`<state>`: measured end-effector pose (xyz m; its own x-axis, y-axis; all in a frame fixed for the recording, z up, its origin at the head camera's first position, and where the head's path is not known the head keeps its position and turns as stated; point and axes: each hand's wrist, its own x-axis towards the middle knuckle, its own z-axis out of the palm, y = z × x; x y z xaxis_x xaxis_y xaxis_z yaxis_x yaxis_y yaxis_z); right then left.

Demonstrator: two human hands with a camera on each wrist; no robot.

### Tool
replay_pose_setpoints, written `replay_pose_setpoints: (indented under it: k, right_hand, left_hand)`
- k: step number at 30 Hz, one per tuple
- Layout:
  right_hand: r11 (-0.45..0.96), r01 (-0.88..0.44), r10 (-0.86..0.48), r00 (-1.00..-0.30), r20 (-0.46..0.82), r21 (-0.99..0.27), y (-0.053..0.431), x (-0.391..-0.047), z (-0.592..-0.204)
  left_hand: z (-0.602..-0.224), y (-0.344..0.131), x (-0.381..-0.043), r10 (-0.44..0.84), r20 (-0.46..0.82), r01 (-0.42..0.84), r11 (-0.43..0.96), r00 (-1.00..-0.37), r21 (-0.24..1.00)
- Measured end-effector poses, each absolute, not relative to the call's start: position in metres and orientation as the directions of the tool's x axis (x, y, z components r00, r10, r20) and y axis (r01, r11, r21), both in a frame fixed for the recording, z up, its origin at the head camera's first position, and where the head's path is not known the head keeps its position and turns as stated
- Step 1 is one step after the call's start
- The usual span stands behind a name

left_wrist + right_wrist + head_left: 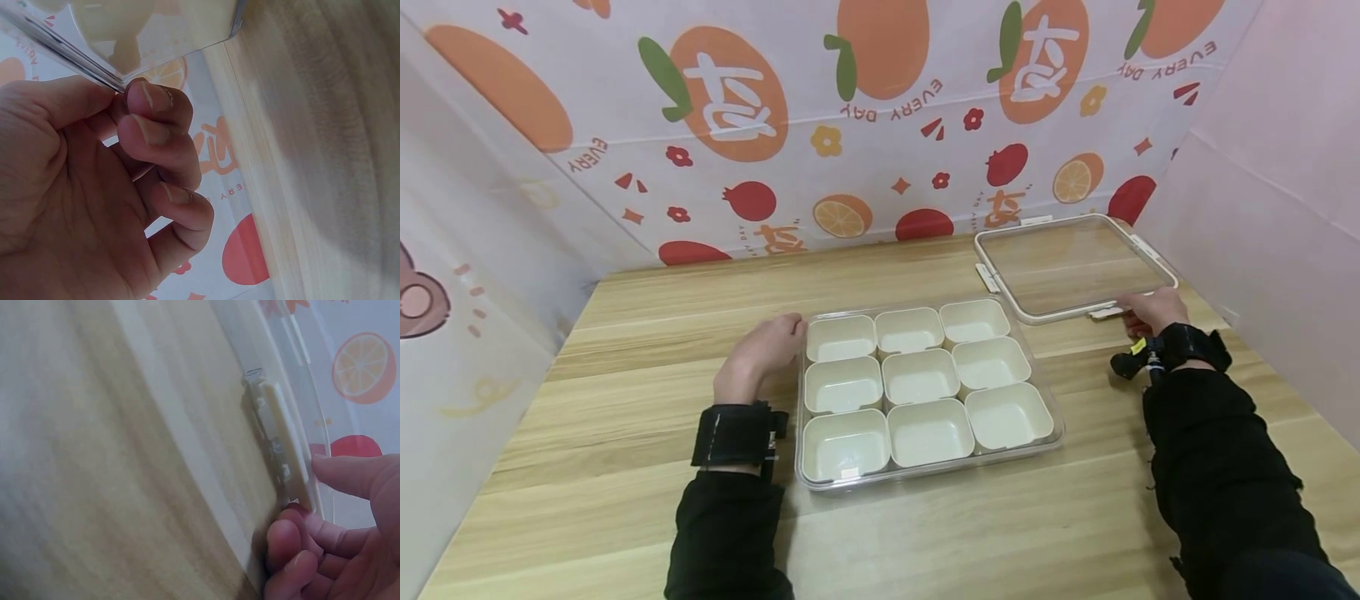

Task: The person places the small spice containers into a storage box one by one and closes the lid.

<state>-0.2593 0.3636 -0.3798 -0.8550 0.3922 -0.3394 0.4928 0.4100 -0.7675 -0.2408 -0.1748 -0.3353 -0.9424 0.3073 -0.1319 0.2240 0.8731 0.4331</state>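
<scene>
A clear plastic box (931, 461) stands on the wooden table, holding several cream cups (921, 377) in rows. My left hand (762, 354) pinches the box's upper rim at its left side; in the left wrist view the thumb and curled fingertips (159, 99) meet at that edge. Behind and to the right lies a transparent lid (1075, 267) with a white frame and clip tabs. My right hand (1153, 310) grips the lid's near right edge by a white clip (287, 431), thumb above and fingers beneath. The box's underside is hidden.
The wooden table (625, 400) reaches a fruit-patterned cloth (865, 133) at the back. Pale cloth walls (1277, 183) stand at the left and right sides. The lid lies close to the box's far right corner and the right wall.
</scene>
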Motion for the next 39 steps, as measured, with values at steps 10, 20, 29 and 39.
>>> replay_pose_setpoints:
  k: [10, 20, 29, 39]
  right_hand:
    - [0.205, 0.539, 0.289, -0.831, -0.476, -0.817, 0.371, -0.264, -0.375]
    - [-0.412, 0.58, -0.108, -0.797, -0.594, -0.703, 0.384, -0.27, -0.379]
    - [-0.742, 0.496, -0.194, -0.803, -0.564, -0.45, 0.398, -0.264, -0.394]
    - [-0.666, 0.546, -0.135, -0.759, -0.637, -0.509, 0.398, -0.268, -0.389]
  left_hand:
    - [-0.336, -0.174, -0.241, 0.3, -0.131, 0.219, 0.876, -0.945, 0.429]
    - [-0.337, -0.174, -0.24, 0.287, -0.138, 0.203, 0.878, -0.948, 0.434]
    - [-0.338, -0.172, -0.24, 0.289, -0.133, 0.205, 0.875, -0.948, 0.44]
    - [-0.334, -0.174, -0.24, 0.293, -0.142, 0.205, 0.875, -0.946, 0.437]
